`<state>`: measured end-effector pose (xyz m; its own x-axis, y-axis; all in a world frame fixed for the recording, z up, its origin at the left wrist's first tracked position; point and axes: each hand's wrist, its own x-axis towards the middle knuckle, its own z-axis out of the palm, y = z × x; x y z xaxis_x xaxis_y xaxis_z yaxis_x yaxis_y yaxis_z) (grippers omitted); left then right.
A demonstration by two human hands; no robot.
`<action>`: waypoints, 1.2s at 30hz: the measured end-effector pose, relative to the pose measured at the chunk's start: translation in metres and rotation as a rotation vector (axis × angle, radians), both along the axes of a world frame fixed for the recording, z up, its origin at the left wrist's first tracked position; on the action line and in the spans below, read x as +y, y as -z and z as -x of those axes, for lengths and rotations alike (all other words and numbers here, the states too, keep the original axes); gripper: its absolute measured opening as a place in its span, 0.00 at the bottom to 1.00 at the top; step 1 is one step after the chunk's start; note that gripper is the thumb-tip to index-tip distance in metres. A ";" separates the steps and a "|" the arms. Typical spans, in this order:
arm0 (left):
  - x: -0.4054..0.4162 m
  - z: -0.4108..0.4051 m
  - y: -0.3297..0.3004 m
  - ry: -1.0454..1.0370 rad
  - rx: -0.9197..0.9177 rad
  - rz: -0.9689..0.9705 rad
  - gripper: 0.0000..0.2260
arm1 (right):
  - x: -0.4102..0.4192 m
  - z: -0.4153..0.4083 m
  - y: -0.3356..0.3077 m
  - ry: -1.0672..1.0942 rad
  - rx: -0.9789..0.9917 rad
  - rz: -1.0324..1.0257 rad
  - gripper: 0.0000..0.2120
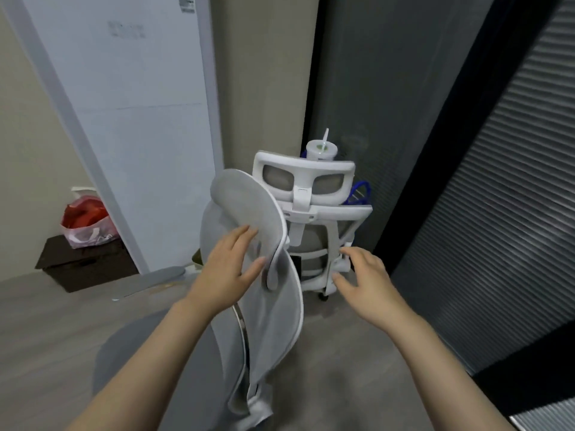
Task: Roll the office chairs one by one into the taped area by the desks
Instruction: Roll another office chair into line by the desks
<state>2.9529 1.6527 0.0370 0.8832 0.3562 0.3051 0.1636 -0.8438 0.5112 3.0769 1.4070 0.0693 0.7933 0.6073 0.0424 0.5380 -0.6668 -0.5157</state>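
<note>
Two chairs crowd a corner on grey wood-look floor (342, 353). The near grey chair (249, 219) has the left hand (228, 269) flat on its backrest, fingers spread, not gripping. The right hand (364, 275) hangs open beside it. The white chair (308, 188) sits behind, against dark panels (357, 88). A pink bag (85, 225) rests on a dark box (81, 262) to the left.

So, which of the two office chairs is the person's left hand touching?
The nearer grey mesh chair with the rounded backrest: the left hand rests on it. The white-framed chair behind stands against the wall, untouched.
</note>
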 end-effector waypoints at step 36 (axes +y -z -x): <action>-0.060 0.062 -0.025 -0.817 -0.077 0.280 0.26 | 0.344 0.015 -0.024 -1.098 0.327 -0.178 0.24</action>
